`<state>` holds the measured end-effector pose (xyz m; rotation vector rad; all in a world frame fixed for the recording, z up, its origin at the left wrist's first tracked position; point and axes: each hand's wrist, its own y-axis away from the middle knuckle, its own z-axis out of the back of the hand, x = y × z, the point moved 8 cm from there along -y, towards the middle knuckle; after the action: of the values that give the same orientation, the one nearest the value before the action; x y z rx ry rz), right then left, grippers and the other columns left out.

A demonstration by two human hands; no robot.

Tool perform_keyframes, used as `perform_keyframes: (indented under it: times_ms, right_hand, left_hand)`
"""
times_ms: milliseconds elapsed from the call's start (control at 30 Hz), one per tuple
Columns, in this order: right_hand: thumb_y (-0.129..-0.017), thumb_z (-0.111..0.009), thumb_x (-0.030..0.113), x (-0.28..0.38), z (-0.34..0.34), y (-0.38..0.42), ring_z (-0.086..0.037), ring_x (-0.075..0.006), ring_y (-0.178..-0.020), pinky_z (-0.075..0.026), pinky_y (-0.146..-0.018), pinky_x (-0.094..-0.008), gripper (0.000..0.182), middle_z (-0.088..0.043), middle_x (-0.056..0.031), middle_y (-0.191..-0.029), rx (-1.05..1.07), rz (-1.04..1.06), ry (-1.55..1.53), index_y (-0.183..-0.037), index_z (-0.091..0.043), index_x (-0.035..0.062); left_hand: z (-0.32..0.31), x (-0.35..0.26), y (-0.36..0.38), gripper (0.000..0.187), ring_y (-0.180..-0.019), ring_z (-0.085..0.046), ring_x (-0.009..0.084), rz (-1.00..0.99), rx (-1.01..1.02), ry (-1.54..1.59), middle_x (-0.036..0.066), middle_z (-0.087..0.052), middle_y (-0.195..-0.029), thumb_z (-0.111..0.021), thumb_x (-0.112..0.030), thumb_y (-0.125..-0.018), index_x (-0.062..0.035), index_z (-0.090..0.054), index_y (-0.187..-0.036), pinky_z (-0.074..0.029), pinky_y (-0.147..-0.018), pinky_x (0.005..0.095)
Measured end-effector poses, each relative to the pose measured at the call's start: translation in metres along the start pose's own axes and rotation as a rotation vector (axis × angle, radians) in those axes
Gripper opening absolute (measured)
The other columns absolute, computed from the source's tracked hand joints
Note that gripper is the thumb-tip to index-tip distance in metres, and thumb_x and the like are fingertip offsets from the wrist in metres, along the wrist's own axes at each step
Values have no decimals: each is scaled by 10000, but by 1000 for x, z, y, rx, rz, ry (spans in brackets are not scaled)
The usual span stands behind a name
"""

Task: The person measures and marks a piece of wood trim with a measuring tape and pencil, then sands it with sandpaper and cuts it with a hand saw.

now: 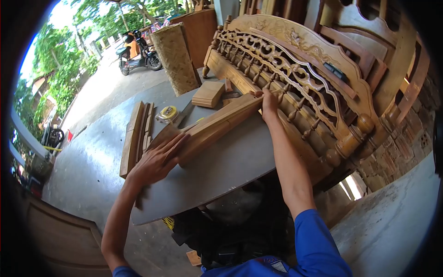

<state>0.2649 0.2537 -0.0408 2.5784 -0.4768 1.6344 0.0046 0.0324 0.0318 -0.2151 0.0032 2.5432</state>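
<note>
A long, moulded wooden piece lies diagonally over the grey tabletop. My right hand is closed around its far end, beside the carved furniture. At the near end, my left hand lies flat with its fingers stretched over the wood. Partly beneath that hand is a thin brown flat piece; I cannot make out its kind. Left of it rest several narrow wooden strips. A yellow tape measure and a wooden block sit beyond the long piece.
A carved wooden headboard with turned spindles stands close on the right. A rolled woven mat stands upright behind the table. A motorbike is parked outside. A panelled wooden board is at lower left.
</note>
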Motion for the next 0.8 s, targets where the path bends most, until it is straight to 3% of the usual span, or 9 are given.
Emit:
perform_keyframes:
  times_ms: [100,233,267,333,367,433,533,600,800]
  right_hand:
    - [-775,-467,141,-17,3,-15,-647,-234,-649,-442,-649,-272,268,-631,-172,-659,-7,2,-54,-585,-533,-37]
    - [-774,-472,128,0,2,-2,-640,-227,-620,-447,-624,-269,283,-622,-159,-622,-18,32,-34,-566,-548,-48]
    - [-780,-471,118,-13,3,-11,-619,-226,-579,-453,-602,-284,288,-617,-159,-609,-24,10,-165,-556,-547,-46]
    - [-822,-470,197,-30,9,-23,-587,-200,-614,-452,-569,-288,261,-589,-100,-650,34,-47,32,-696,-573,-8]
    - [-844,-475,225,-18,14,-17,-558,-183,-596,-452,-561,-291,277,-586,-89,-648,-68,44,2,-747,-592,-6]
    - [-856,-480,247,-20,11,-20,-563,-184,-599,-455,-560,-291,297,-591,-90,-673,-42,75,18,-749,-591,-7]
    - [-879,-474,234,-25,2,-15,-593,-200,-633,-465,-615,-298,303,-591,-103,-697,89,-56,-60,-716,-554,-9]
    - [-885,-461,213,-24,-1,-15,-607,-212,-654,-466,-654,-303,301,-592,-113,-690,72,-72,-168,-706,-540,-15]
    - [-853,-444,191,-20,-1,-16,-640,-241,-736,-444,-788,-300,349,-647,-175,-711,34,-18,-25,-652,-589,-54]
  left_hand:
    - [-6,-2,-3,572,-1304,-279,311,67,8,-71,99,-231,-1452,-362,-326,-927,-122,-160,-1423,-250,-1074,400]
    - [-18,-28,-100,568,-1323,-245,288,-172,-56,-44,92,-229,-1454,-366,-353,-928,-119,-190,-1415,-237,-1078,402]
    - [-25,-37,-130,563,-1330,-227,289,-239,-59,-95,105,-218,-1457,-359,-359,-930,-124,-195,-1415,-231,-1080,401]
    - [-36,-60,-184,549,-1338,-207,278,-230,-16,-233,98,-212,-1460,-352,-361,-935,-131,-209,-1413,-232,-1079,400]
    - [-37,-60,-194,548,-1340,-204,277,-270,-9,-189,100,-211,-1460,-353,-360,-935,-132,-209,-1413,-229,-1081,399]
    - [-38,-61,-203,547,-1342,-198,276,-340,4,-92,103,-209,-1460,-355,-357,-935,-133,-211,-1413,-223,-1083,397]
    - [-36,-54,-178,548,-1341,-201,282,-381,-76,-73,111,-206,-1460,-360,-352,-934,-135,-207,-1414,-221,-1083,399]
    - [-23,-42,-140,556,-1335,-210,294,-270,-35,-18,117,-206,-1459,-358,-353,-933,-127,-200,-1415,-229,-1079,403]
    - [-2,-12,20,621,-1299,-288,308,73,20,-125,94,-263,-1440,-485,-226,-858,-137,-218,-1412,-265,-1063,425]
